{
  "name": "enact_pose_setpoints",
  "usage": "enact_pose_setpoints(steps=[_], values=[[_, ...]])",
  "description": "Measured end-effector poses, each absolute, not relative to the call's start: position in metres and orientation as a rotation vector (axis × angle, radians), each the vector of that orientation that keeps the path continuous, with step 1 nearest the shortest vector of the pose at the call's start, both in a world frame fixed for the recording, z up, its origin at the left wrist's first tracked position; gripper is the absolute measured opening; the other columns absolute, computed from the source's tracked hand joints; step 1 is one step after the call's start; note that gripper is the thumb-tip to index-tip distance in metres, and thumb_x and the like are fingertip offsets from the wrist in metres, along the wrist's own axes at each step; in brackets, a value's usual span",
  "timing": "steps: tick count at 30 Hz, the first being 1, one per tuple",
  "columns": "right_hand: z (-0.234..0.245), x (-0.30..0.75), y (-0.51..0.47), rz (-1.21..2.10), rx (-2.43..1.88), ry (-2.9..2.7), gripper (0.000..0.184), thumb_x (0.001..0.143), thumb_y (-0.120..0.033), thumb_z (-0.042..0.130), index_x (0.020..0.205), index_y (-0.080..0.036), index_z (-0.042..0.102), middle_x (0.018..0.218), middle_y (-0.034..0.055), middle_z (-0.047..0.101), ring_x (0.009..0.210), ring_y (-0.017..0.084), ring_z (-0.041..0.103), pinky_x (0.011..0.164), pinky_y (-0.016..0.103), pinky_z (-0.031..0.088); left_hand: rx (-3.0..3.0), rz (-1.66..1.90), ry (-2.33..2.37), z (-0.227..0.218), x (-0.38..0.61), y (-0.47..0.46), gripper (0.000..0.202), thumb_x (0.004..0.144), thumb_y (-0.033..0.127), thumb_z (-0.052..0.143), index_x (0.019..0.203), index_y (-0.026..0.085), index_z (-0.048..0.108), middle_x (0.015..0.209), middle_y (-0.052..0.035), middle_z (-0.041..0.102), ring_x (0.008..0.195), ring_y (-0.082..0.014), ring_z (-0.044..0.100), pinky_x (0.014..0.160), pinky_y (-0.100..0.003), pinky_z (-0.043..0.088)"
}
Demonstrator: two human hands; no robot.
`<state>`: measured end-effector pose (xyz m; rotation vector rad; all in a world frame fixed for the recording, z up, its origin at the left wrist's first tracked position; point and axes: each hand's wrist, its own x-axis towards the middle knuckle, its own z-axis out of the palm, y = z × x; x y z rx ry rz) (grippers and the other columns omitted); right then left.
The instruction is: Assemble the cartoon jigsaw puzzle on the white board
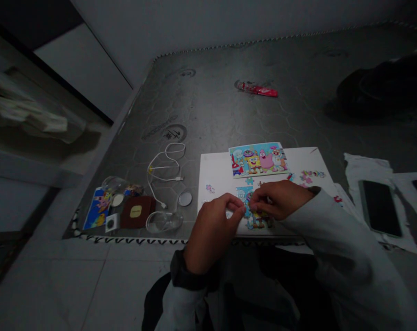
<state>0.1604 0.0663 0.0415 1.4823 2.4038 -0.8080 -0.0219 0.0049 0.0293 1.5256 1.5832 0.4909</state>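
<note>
from here i can't tell whether the left hand (213,230) or right hand (279,200) grips anything; both cover part of the puzzle (258,223) on the white board (213,172). beyond sits a picture card (258,161); loose pieces (307,179) and phone (380,208) lie rightward, cable (164,167) leftward.

Two bare hands meet over a partly joined cartoon jigsaw (255,225) on a white board (213,168). The left hand (215,225) and right hand (280,198) bring thumbs and fingers close together; any piece pinched there is too small to make out. Just beyond the fingertips lies a colourful cartoon picture card (258,160). Loose pieces (308,178) scatter beyond the right hand; farther right of it rests a dark-screened phone (380,207). Well left of the grip are a white cable (176,178) and brown box (137,214).
</note>
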Motion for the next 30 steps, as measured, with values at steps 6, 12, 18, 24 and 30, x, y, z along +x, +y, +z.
enact_pose_setpoints(steps=[6,12,18,24,30], values=[[0.042,0.161,0.07,-0.678,1.556,2.289,0.015,0.084,-0.03,0.066,0.096,-0.026,0.074,0.089,0.0006,0.076,0.081,0.018,0.067,0.068,0.028,0.041,1.574,0.404,1.639,0.028,-0.017,0.004,0.012,0.088,0.028,0.063,0.087,0.023,0.073,0.085,0.0012,0.076,0.081,-0.0169,0.069,0.078,-0.031,0.047],[0.039,0.159,0.07,-0.649,1.529,2.241,0.017,0.084,-0.035,0.066,0.097,-0.026,0.07,0.088,0.0007,0.075,0.079,0.019,0.066,0.063,0.029,0.038,1.576,0.388,1.684,0.026,-0.011,0.003,0.013,0.087,0.028,0.063,0.087,0.023,0.075,0.084,0.0011,0.077,0.078,-0.0168,0.069,0.074,-0.03,0.047],[0.038,0.154,0.067,-0.625,1.559,2.251,0.016,0.082,-0.039,0.066,0.092,-0.027,0.069,0.085,0.0016,0.074,0.078,0.02,0.065,0.063,0.03,0.036,1.593,0.386,1.714,0.026,-0.008,0.002,0.012,0.086,0.03,0.064,0.086,0.023,0.074,0.084,0.0007,0.077,0.077,-0.0173,0.069,0.07,-0.03,0.047],[0.038,0.15,0.067,-0.632,1.535,2.252,0.013,0.082,-0.035,0.067,0.093,-0.028,0.07,0.088,0.0007,0.075,0.084,0.021,0.065,0.068,0.031,0.038,1.584,0.363,1.711,0.026,-0.007,0.004,0.011,0.086,0.027,0.063,0.085,0.024,0.074,0.081,0.002,0.076,0.074,-0.016,0.069,0.067,-0.029,0.046],[0.039,0.15,0.067,-0.621,1.538,2.219,0.015,0.083,-0.035,0.066,0.094,-0.027,0.072,0.091,0.0022,0.075,0.087,0.022,0.066,0.068,0.031,0.04,1.6,0.335,1.739,0.025,-0.005,0.004,0.011,0.085,0.028,0.064,0.084,0.023,0.074,0.079,0.0009,0.076,0.073,-0.0169,0.069,0.066,-0.029,0.045]])
